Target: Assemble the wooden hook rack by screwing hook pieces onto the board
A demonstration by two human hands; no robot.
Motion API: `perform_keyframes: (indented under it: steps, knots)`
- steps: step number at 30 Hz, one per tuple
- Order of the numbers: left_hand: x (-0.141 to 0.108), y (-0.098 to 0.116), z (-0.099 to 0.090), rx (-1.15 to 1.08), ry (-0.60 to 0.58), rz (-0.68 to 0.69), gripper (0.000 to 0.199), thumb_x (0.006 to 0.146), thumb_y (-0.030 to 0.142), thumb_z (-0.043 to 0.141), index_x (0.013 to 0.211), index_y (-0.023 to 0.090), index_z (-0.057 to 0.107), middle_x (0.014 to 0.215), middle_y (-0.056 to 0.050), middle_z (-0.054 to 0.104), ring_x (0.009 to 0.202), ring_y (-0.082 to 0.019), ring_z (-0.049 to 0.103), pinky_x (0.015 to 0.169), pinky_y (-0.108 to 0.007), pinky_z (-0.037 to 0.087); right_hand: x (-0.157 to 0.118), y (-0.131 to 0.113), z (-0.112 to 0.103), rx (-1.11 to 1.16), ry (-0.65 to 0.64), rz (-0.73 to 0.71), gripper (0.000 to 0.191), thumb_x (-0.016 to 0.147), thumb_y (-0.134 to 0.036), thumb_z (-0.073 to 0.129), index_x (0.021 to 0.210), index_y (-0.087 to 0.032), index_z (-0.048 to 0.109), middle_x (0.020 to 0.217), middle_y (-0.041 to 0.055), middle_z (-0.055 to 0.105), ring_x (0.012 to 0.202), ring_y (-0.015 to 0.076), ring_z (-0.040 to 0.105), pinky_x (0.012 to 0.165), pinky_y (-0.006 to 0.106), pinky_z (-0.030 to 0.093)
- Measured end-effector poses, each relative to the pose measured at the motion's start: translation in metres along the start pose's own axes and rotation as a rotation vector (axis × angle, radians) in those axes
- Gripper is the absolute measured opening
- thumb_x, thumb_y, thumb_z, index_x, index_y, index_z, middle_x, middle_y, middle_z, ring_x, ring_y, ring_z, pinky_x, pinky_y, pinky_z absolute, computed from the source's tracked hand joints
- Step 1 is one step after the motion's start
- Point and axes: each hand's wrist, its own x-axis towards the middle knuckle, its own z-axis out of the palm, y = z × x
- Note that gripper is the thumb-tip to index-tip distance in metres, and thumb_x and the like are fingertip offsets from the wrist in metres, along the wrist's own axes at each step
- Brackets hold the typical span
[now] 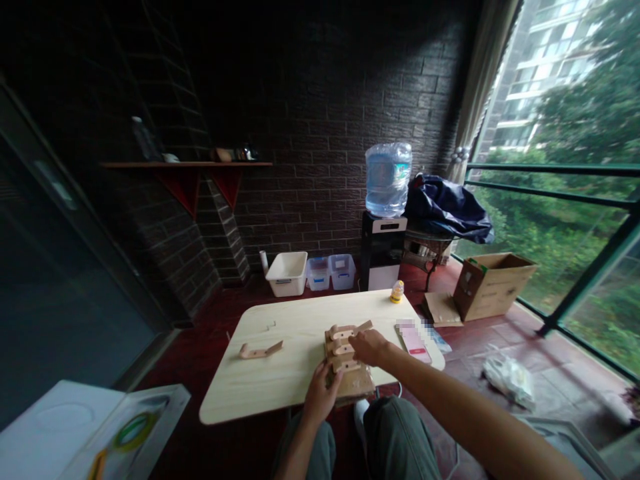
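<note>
At the left of the pale table (290,390), a loose wooden hook (257,353) is being supported, with small metal pieces (271,326) lying farther off. At the near edge, a brown board (357,384) with three wooden hooks (346,366) is being touched by the left hand (321,392), its fingers bent; whether they are gripping cannot be told. The middle hook's right end is being covered by the right hand (371,348), fingers curled; whether anything is being pinched cannot be told. Farther right, a small bottle (397,293) and a nearer phone (415,341) are being borne

Room L of board (359,383); R hand (369,347) blocks rt.
</note>
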Motion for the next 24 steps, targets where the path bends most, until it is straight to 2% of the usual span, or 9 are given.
perform_keyframes:
  steps: [4, 7, 10, 14, 17, 20, 24]
  knots:
    - [0.0, 0.002, -0.001, 0.001, 0.0, 0.008, 0.051, 0.087, 0.057, 0.062, 0.124, 0.023, 0.071, 0.138, -0.013, 0.067, 0.131, -0.031, 0.062, 0.116, -0.047, 0.048, 0.0, 0.003, 0.009, -0.039, 0.032, 0.057, 0.045, 0.095, -0.039, 0.065, 0.122, -0.004, 0.066, 0.117, 0.0283, 0.073, 0.106, 0.0373, 0.073, 0.084, 0.048, 0.062]
    - [0.001, 0.002, -0.001, 0.004, 0.0, -0.003, 0.05, 0.087, 0.057, 0.062, 0.123, 0.024, 0.071, 0.139, -0.013, 0.067, 0.132, -0.03, 0.062, 0.116, -0.047, 0.047, -0.001, 0.001, 0.015, -0.023, 0.051, 0.061, 0.049, 0.095, -0.037, 0.061, 0.13, -0.003, 0.061, 0.121, 0.0307, 0.07, 0.104, 0.0386, 0.074, 0.08, 0.05, 0.062]
    - [0.0, 0.001, 0.0, 0.006, 0.008, -0.008, 0.049, 0.087, 0.057, 0.062, 0.123, 0.024, 0.071, 0.139, -0.013, 0.067, 0.133, -0.03, 0.061, 0.117, -0.047, 0.047, -0.004, -0.003, 0.013, 0.031, 0.028, 0.036, 0.052, 0.091, -0.029, 0.062, 0.136, -0.006, 0.055, 0.116, 0.0274, 0.072, 0.097, 0.0387, 0.076, 0.074, 0.051, 0.063]
    - [-0.003, 0.001, 0.0, 0.017, 0.003, 0.002, 0.05, 0.088, 0.058, 0.061, 0.123, 0.023, 0.07, 0.138, -0.014, 0.068, 0.133, -0.031, 0.062, 0.115, -0.046, 0.048, -0.007, -0.009, 0.003, 0.007, -0.003, -0.034, 0.045, 0.085, -0.014, 0.061, 0.13, -0.01, 0.058, 0.112, 0.0234, 0.074, 0.096, 0.0368, 0.076, 0.072, 0.048, 0.063]
    - [-0.003, 0.002, 0.0, 0.021, 0.004, 0.009, 0.05, 0.088, 0.058, 0.061, 0.122, 0.023, 0.071, 0.137, -0.014, 0.068, 0.132, -0.031, 0.063, 0.114, -0.046, 0.049, -0.009, -0.011, -0.004, -0.024, 0.009, -0.054, 0.033, 0.09, -0.012, 0.057, 0.123, -0.01, 0.062, 0.111, 0.023, 0.075, 0.099, 0.035, 0.075, 0.073, 0.046, 0.063]
    - [-0.002, 0.003, 0.0, 0.014, 0.018, 0.02, 0.049, 0.087, 0.059, 0.063, 0.12, 0.024, 0.072, 0.135, -0.014, 0.069, 0.129, -0.031, 0.064, 0.112, -0.047, 0.051, -0.007, -0.009, -0.005, -0.046, 0.018, -0.042, 0.032, 0.093, -0.016, 0.059, 0.124, -0.009, 0.062, 0.115, 0.0229, 0.074, 0.101, 0.0337, 0.075, 0.075, 0.045, 0.062]
    - [0.0, 0.001, 0.0, 0.005, 0.025, 0.007, 0.048, 0.086, 0.059, 0.064, 0.118, 0.024, 0.072, 0.135, -0.013, 0.069, 0.129, -0.031, 0.064, 0.113, -0.047, 0.05, -0.001, -0.002, 0.0, -0.074, 0.058, 0.008, 0.037, 0.095, -0.032, 0.064, 0.121, -0.006, 0.065, 0.112, 0.0252, 0.074, 0.098, 0.0329, 0.075, 0.074, 0.041, 0.061]
